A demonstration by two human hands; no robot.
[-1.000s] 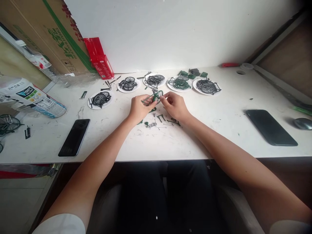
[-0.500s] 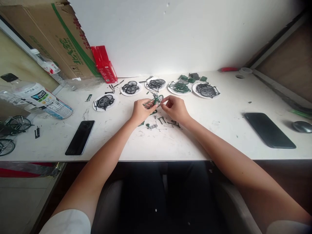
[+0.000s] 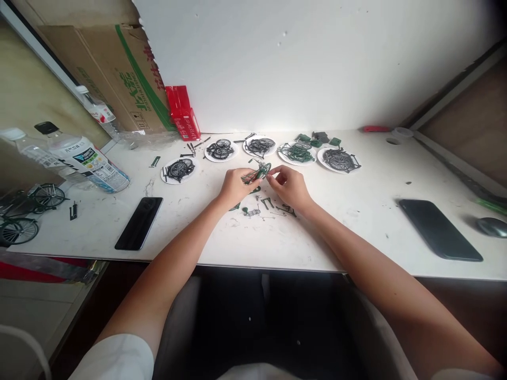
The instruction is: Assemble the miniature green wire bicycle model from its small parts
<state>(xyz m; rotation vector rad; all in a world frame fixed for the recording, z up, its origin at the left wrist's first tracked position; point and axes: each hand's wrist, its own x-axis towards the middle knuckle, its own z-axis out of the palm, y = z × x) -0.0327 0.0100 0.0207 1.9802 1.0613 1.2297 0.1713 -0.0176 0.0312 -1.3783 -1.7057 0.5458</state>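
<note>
A small green model bicycle (image 3: 262, 170) is held up over the middle of the table, its wheel tilted toward the right. My left hand (image 3: 234, 186) is closed around the frame and hides part of it. From the other side, my right hand (image 3: 292, 186) has thumb and forefinger pinched at the wheel's edge; any tiny part between those fingertips is too small to make out. Under the hands lie loose model parts: a small rack-like piece (image 3: 252, 211), a green bracket (image 3: 268, 203) and thin wires.
Paper plates of parts line the back: wheels (image 3: 180, 170), dark frames (image 3: 222, 150), green frames (image 3: 298, 153). A phone (image 3: 138, 223), bottles (image 3: 93, 161) and finished-looking model bicycles (image 3: 24, 227) stand left. A dark flat slab (image 3: 439, 229) and a mouse (image 3: 491, 227) lie right.
The camera view has shifted slightly, so everything sits a little lower and mostly further right. In my hands the bicycle has turned, and its wheel now shows at a steeper slant.
</note>
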